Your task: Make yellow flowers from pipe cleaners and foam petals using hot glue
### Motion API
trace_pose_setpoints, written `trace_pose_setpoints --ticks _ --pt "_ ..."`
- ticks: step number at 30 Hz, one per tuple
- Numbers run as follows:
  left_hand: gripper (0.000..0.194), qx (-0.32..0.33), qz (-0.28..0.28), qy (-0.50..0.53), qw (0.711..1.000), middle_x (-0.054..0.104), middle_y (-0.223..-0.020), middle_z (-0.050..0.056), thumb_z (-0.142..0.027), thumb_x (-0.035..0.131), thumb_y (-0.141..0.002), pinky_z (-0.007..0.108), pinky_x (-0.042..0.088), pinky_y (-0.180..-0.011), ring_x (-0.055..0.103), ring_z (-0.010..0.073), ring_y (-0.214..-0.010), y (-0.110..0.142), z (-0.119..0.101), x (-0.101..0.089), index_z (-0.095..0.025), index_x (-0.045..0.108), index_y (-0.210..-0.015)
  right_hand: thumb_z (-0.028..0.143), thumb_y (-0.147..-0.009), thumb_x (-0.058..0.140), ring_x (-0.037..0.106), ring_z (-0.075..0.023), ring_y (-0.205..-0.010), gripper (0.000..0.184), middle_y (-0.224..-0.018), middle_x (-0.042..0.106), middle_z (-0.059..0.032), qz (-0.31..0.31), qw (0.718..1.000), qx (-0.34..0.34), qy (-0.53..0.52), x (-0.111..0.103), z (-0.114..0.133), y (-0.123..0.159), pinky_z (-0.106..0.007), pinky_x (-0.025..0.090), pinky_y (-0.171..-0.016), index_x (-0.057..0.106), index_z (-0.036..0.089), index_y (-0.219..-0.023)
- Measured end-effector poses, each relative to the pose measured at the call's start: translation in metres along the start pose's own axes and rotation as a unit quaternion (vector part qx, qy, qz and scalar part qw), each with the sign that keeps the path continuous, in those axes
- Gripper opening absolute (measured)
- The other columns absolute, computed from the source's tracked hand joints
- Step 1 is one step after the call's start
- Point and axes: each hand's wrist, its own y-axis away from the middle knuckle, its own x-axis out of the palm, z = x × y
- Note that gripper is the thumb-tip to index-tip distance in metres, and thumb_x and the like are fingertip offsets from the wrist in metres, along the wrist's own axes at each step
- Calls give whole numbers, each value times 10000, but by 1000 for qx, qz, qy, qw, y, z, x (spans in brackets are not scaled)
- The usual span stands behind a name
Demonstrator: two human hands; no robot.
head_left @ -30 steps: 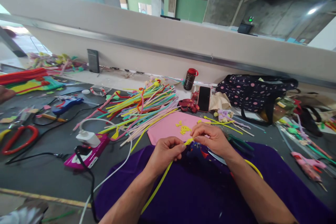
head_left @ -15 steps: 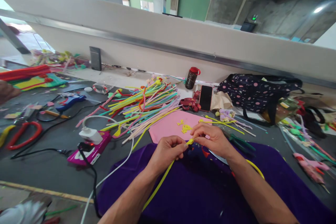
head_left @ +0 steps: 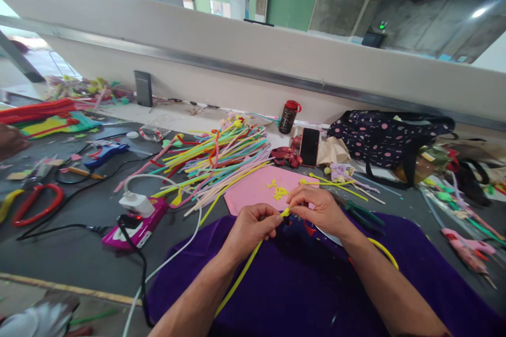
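Note:
My left hand (head_left: pixel 255 226) is closed in a pinch on a yellow pipe cleaner (head_left: pixel 241 276), whose long end hangs below the palm over dark purple cloth (head_left: pixel 316 284). A small yellow piece shows at its top, between the two hands. My right hand (head_left: pixel 316 208) pinches at that same yellow tip, thumb and forefinger together. Just beyond the hands, small yellow pieces (head_left: pixel 280 192) lie on a pink foam sheet (head_left: pixel 245 192). Part of a red object (head_left: pixel 309 228) shows under my right hand. The fingers hide exactly how the yellow parts join.
Beyond the left hand lies a pile of coloured pipe cleaners (head_left: pixel 221 152). A magenta power strip (head_left: pixel 136 226) with cables sits left; green-handled pliers (head_left: pixel 363 217) and a pink glue gun (head_left: pixel 466 247) lie right. Behind are a phone (head_left: pixel 309 146), bottle (head_left: pixel 290 117) and bag (head_left: pixel 387 139). Another person's hand (head_left: pixel 11 142) is far left.
Both hands stay almost in place, still pinching the yellow tip, with only slight finger movement. The other person's hand at far left has shifted slightly.

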Motion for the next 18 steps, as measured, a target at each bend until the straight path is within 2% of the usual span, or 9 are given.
trace_pose_setpoints --ticks 4,8,14,18 --pt "216 0 -11 20 1000 534 -435 -24 -338 660 -663 177 286 -405 410 56 -381 -1 0 -2 -129 608 -649 220 -814 562 608 -180 -797 130 -840 671 -51 0 1000 -9 0 -2 1 0 -323 460 -760 684 218 -858" --pt "217 -22 7 102 995 533 -427 -18 -324 661 -668 169 259 -373 397 46 -352 -4 3 -6 -125 588 -620 228 -847 510 617 -167 -759 196 -845 677 -46 -27 1000 14 -2 -5 3 2 -298 465 -720 684 224 -938" --pt "187 -59 53 177 981 516 -407 -24 -288 648 -672 159 206 -329 371 37 -311 -6 6 -10 -126 575 -613 238 -809 553 567 -124 -587 129 -755 646 -31 -80 990 83 -85 1 2 3 -244 441 -552 667 177 -808" --pt "194 -75 71 194 976 502 -392 -23 -294 659 -648 161 201 -321 365 40 -302 -8 7 -10 -121 578 -619 251 -751 614 526 -104 -537 105 -672 573 10 -129 968 126 -175 6 -1 2 -222 421 -507 561 177 -701"
